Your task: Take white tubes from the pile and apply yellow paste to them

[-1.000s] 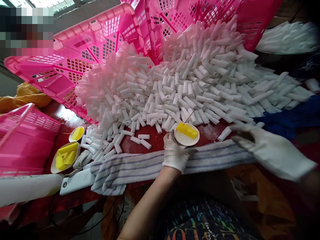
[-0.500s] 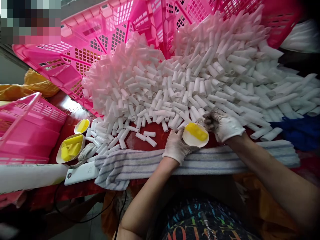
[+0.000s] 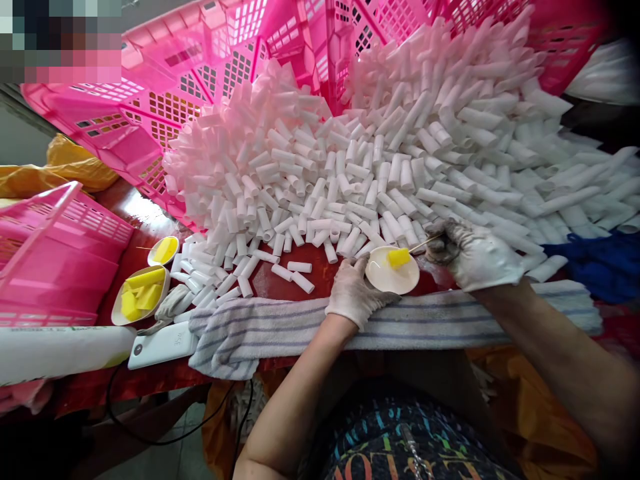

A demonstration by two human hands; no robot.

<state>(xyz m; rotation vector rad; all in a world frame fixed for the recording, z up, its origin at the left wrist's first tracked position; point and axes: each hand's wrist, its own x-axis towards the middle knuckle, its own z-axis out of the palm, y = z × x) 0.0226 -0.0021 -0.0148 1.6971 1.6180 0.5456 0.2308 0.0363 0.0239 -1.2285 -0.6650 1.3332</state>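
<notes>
Right hand: fingers pinched on stick; yellow chunk at its tip, over dish. Left hand curled, gripping dish edge. Judged: chunk speared, not yet clear of dish; other chunks remain in bowl.

A towel lies along the table's near edge; a dish behind it; heaped tubes behind the dish, reaching into baskets; a device at the towel's left end.
</notes>
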